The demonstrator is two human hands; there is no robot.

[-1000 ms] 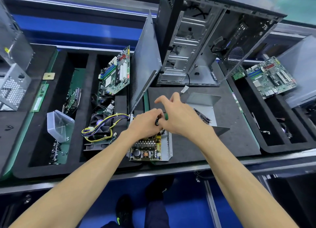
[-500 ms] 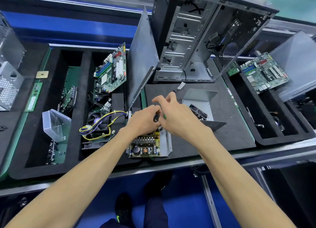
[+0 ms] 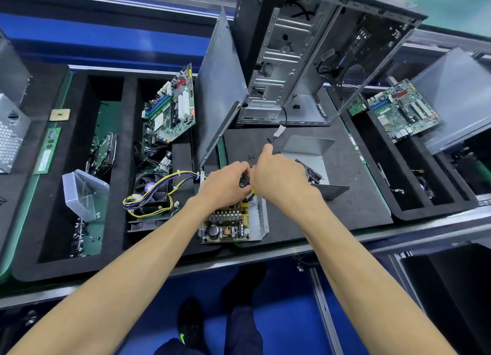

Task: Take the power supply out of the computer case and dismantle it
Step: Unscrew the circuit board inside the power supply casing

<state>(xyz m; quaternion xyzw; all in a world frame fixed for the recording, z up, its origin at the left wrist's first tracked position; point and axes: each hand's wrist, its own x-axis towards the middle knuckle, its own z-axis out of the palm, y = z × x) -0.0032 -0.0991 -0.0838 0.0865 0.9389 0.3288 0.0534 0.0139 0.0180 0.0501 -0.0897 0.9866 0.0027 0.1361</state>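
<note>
The power supply (image 3: 233, 223) sits open at the near edge of the surface (image 3: 345, 211), its board and cable bundle (image 3: 156, 192) exposed, and your left hand (image 3: 225, 184) and right hand (image 3: 279, 176) meet just above it, fingers curled round a small dark tool with a green-yellow tip. If the tip slips it could gouge the board, or a freed screw could roll off that near edge. You have open mat to the right toward the removed cover (image 3: 308, 155), but the computer case (image 3: 305, 62) and leaning side panel (image 3: 220, 96) hem you in behind and left.

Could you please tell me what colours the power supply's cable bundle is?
Yellow, black and purple cable bundle, clearest in the head view.
</note>
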